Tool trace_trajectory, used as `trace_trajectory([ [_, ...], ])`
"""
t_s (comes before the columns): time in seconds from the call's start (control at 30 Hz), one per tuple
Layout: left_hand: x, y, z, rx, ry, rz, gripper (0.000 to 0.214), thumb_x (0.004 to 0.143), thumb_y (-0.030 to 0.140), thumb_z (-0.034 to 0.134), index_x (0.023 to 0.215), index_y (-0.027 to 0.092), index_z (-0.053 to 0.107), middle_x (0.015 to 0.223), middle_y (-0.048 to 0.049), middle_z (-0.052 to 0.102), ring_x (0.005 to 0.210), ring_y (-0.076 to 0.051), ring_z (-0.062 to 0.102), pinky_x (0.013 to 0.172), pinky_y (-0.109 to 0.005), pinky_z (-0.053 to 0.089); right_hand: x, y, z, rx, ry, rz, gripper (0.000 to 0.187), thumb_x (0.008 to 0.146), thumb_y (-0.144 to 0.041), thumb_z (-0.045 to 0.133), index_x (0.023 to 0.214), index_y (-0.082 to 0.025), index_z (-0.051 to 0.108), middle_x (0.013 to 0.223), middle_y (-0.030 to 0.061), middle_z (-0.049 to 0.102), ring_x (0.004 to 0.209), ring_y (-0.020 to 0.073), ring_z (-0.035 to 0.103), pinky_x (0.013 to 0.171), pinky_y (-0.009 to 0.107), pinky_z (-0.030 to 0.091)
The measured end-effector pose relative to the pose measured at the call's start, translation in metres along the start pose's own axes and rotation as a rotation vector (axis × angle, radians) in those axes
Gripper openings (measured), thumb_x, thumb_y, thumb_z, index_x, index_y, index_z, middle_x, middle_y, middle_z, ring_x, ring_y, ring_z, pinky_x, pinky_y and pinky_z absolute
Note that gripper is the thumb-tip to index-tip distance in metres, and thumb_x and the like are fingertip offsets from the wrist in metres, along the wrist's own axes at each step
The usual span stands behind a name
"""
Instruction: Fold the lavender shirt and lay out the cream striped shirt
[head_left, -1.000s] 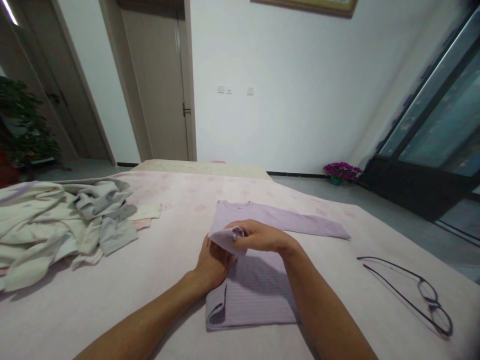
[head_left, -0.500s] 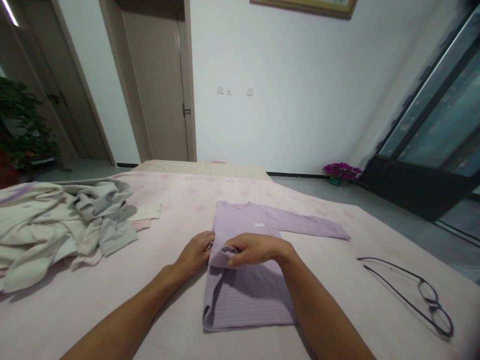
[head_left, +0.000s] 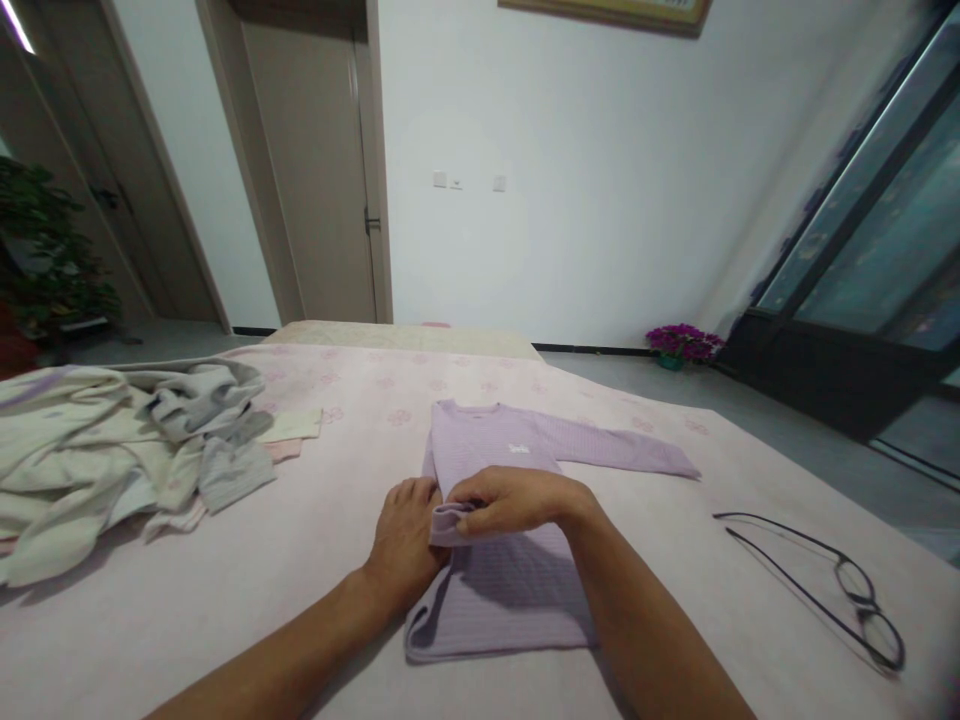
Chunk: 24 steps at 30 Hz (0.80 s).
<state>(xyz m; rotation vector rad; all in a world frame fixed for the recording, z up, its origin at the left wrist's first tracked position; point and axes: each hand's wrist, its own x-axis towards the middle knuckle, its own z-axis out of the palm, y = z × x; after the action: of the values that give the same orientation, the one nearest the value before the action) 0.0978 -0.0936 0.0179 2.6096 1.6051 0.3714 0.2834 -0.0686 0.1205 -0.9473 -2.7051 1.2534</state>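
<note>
The shirt [head_left: 517, 595] lies on the pink cloth [head_left: 300, 520], one sleeve [head_left: 630, 450] reaching toward two o'clock, the clothes pile [head_left: 172, 425] well apart toward nine. The right hand [head_left: 517, 500] pinches folded fabric [head_left: 448, 522] between thumb and fingers. The left hand [head_left: 409, 525] rests at the shirt's nine o'clock edge; whether its fingers grasp anything, I cannot tell.

A pull from the right hand with the edge poorly pinned could skew the shirt; pressing down the loose curl toward seven could crease it. The right forearm hides the four o'clock side.
</note>
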Motion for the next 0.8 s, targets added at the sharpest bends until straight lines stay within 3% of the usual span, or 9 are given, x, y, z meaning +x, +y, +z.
trace_trajectory([
  [0.1,-0.009,0.007,-0.012,0.053,-0.103,0.02,0.033,0.096,0.033,0.043,0.113,0.019,0.067,0.105,-0.0135,0.065,0.096,-0.03,0.061,0.084,-0.045,0.046,-0.003,0.004,-0.003,0.014,0.044,0.009,0.019,0.087,-0.028,0.057,0.094,-0.015,0.069,0.085,0.0004,0.064,0.075,0.0117,0.054,0.066,0.021,0.041],
  [0.27,-0.027,0.026,-0.023,0.09,-0.21,0.041,0.031,0.093,0.025,0.046,0.113,0.013,0.067,0.108,-0.0181,0.064,0.099,-0.033,0.061,0.083,-0.047,0.048,-0.018,0.009,-0.014,0.101,0.158,0.075,0.024,0.088,-0.031,0.056,0.097,-0.015,0.071,0.082,0.0009,0.064,0.071,0.0108,0.053,0.06,0.02,0.04],
  [0.4,-0.036,0.037,-0.012,0.091,-0.23,0.165,0.03,0.091,0.018,0.048,0.11,0.01,0.069,0.108,-0.0225,0.064,0.102,-0.037,0.059,0.085,-0.054,0.049,-0.025,0.007,-0.017,0.256,0.261,0.078,0.027,0.088,-0.035,0.058,0.097,-0.013,0.07,0.077,0.0,0.06,0.065,0.0093,0.049,0.056,0.019,0.038],
  [0.53,-0.042,0.042,0.002,0.106,-0.306,0.194,0.042,0.086,0.003,0.038,0.116,0.01,0.067,0.108,-0.0223,0.065,0.093,-0.035,0.064,0.073,-0.049,0.054,-0.02,0.003,-0.014,0.332,0.292,0.042,0.027,0.089,-0.037,0.059,0.099,-0.014,0.07,0.08,0.0004,0.063,0.066,0.0092,0.051,0.057,0.019,0.039],
  [0.63,-0.049,0.046,0.004,0.126,-0.316,0.224,0.051,0.082,-0.002,0.037,0.123,0.011,0.064,0.114,-0.0234,0.064,0.089,-0.034,0.066,0.065,-0.044,0.055,-0.011,0.002,-0.006,0.317,0.23,0.029,0.024,0.089,-0.033,0.061,0.102,-0.016,0.071,0.087,0.0017,0.067,0.072,0.0097,0.056,0.061,0.019,0.042],
  [0.8,-0.066,0.054,-0.002,0.129,-0.303,0.384,0.035,0.084,0.004,0.045,0.109,0.012,0.067,0.098,-0.0196,0.067,0.085,-0.031,0.066,0.059,-0.035,0.053,0.008,0.005,0.013,0.481,-0.085,0.165,0.029,0.088,-0.034,0.064,0.11,-0.016,0.068,0.097,0.0059,0.07,0.076,0.011,0.063,0.063,0.019,0.049],
])
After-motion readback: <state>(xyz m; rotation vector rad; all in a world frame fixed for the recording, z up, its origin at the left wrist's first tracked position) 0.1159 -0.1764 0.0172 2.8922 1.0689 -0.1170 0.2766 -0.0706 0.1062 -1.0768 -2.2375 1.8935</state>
